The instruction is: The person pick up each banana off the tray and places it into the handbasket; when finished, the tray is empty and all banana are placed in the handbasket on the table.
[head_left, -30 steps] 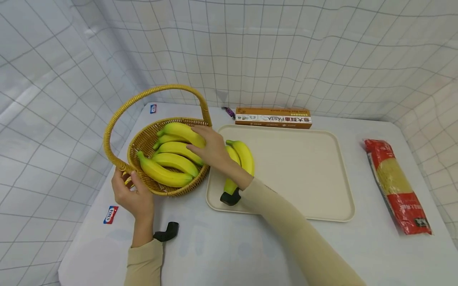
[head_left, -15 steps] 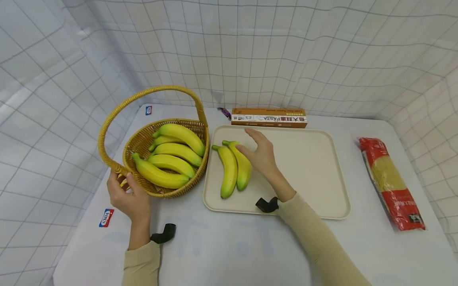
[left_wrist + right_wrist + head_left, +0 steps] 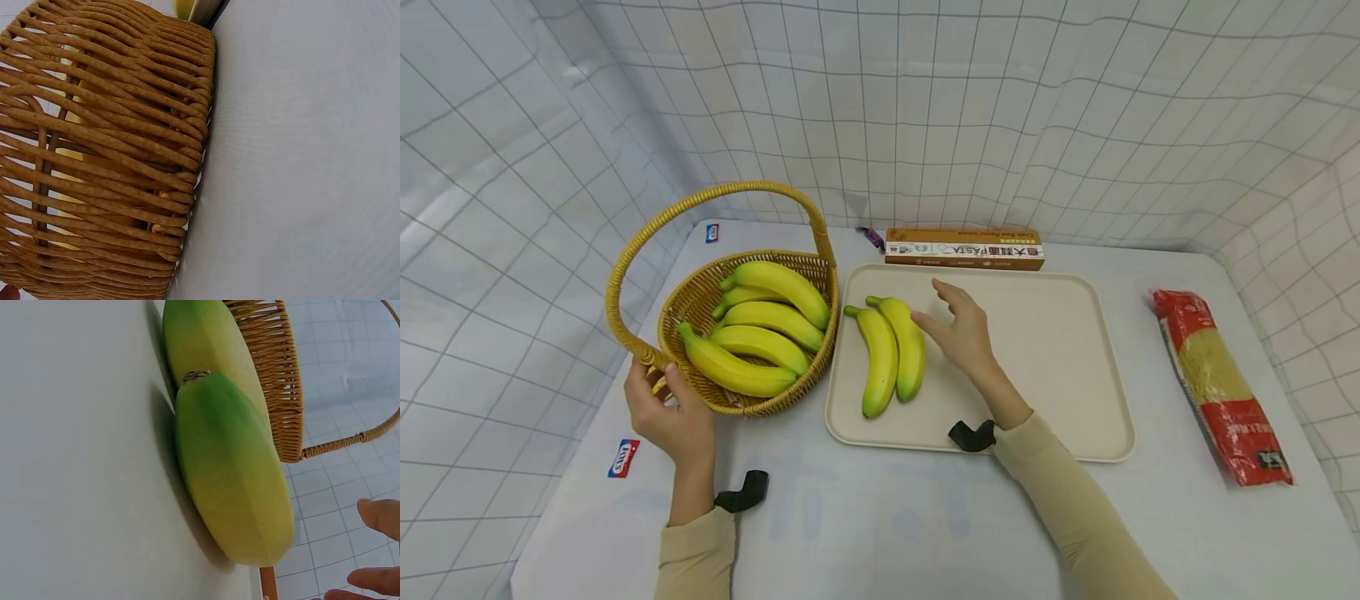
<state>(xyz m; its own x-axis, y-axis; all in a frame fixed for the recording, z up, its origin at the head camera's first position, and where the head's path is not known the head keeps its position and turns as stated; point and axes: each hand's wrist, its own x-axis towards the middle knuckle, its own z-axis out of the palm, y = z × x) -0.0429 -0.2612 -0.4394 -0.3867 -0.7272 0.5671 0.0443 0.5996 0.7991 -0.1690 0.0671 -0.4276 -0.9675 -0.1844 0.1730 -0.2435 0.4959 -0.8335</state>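
A woven basket with a tall arched handle stands at the left, with several yellow bananas lying in it. My left hand grips its near-left rim at the foot of the handle; in the left wrist view the basket's side fills the left half. Two bananas lie side by side on a cream tray: a left banana and a right banana. Just right of them, my right hand hovers over the tray, thumb and fingers apart, holding nothing. The right wrist view shows both bananas' green tips close up.
Behind the tray lies a pasta box, with a small purple-wrapped sweet at its left end. A red-and-clear noodle packet lies right of the tray. Small red-and-blue wrappers lie near the basket, one wrapper in front. A gridded curtain surrounds the table.
My right hand has left the top banana in the basket and moved right over the tray, then a little further right. My left hand keeps its hold on the basket.
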